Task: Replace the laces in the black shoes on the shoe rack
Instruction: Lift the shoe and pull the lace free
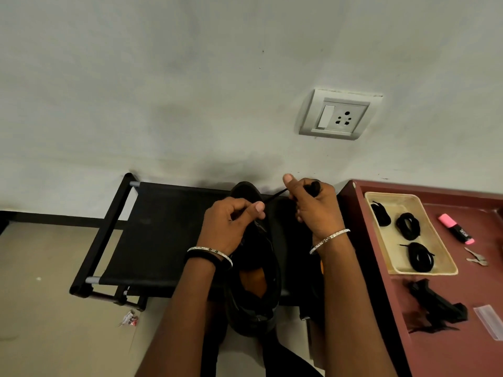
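Two black shoes stand side by side on the black shoe rack (152,232); the left shoe (258,289) shows an orange lining, and the right shoe (285,240) is mostly hidden by my arm. A black lace (276,195) runs taut between my hands above the left shoe's toe. My left hand (231,227) pinches one part of it. Above the right shoe, my right hand (313,208) grips the bunched rest of the lace, thumb raised.
A maroon table (449,349) stands to the right, with a beige tray (446,257) holding three coiled black laces. A pink highlighter (456,228), keys (476,258), loose black laces (435,308) and a clear packet (488,321) lie there. Wall socket (337,115) above; litter (129,318) on the floor.
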